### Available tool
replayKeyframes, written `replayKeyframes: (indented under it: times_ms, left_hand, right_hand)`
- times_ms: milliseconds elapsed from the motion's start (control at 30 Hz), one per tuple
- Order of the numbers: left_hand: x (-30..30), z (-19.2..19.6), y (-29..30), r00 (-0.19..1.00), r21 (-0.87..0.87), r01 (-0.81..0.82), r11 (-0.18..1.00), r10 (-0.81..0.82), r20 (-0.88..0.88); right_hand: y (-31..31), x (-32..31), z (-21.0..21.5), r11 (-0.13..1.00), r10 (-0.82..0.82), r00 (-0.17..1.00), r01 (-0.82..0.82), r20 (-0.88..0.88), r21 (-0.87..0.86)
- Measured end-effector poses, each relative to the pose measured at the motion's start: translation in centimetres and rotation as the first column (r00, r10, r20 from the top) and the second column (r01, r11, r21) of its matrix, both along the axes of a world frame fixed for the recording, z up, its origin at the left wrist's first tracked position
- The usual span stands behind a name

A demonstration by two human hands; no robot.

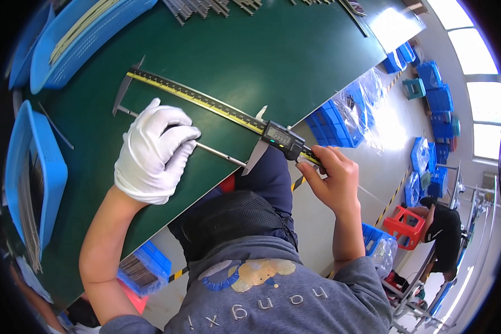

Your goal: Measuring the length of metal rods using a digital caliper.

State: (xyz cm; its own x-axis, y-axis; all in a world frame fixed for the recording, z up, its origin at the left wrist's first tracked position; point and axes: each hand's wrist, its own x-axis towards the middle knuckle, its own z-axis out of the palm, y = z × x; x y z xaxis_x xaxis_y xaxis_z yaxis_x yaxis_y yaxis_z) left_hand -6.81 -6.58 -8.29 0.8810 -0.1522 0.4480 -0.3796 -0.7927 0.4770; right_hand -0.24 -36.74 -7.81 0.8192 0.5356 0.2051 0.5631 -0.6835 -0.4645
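Note:
My left hand [153, 150], in a white glove, is closed around a thin metal rod [220, 152] above the green tabletop [228, 50]. The rod lies between the jaws of a long digital caliper [200, 103]: its left end is by the fixed jaw, its right end by the sliding jaw. My bare right hand [334, 175] pinches the caliper near its display housing [284, 137], past the table's edge. The glove covers the middle of the rod.
Blue baskets [58, 172] of thin rods stand along the table's left side. More metal rods [206, 6] lie at the far edge. Blue crates [339, 119] with plastic bags sit on the floor to the right. A person in black [445, 234] bends near a red stool [404, 227].

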Motion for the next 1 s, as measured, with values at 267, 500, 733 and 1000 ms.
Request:
replayKeyframes:
  times_ms: [267, 500, 733, 1000]
  left_hand:
    - [0.0, 0.4, -0.1, 0.999, 0.065, 0.045, 0.997, -0.046, 0.004]
    - [-1.9, 0.7, -4.0, 0.986, 0.273, 0.101, 0.957, -0.060, -0.153]
    - [-3.5, -0.2, -4.2, 0.986, 0.351, 0.158, 0.923, -0.163, -0.015]
    - [7.5, 7.5, 2.3, 0.864, 0.472, -0.297, 0.830, 0.023, 0.503]
  right_hand:
    - [0.4, -0.1, -0.1, 0.999, -0.010, 0.998, 0.012, 0.058, -0.033]
    - [0.6, 0.1, -0.6, 0.995, -0.081, 0.993, 0.086, 0.085, -0.052]
    - [0.9, 0.8, -0.3, 0.997, -0.044, 0.999, 0.046, 0.023, -0.066]
    - [0.6, 1.0, -0.3, 0.996, -0.066, 0.998, 0.067, 0.014, -0.065]
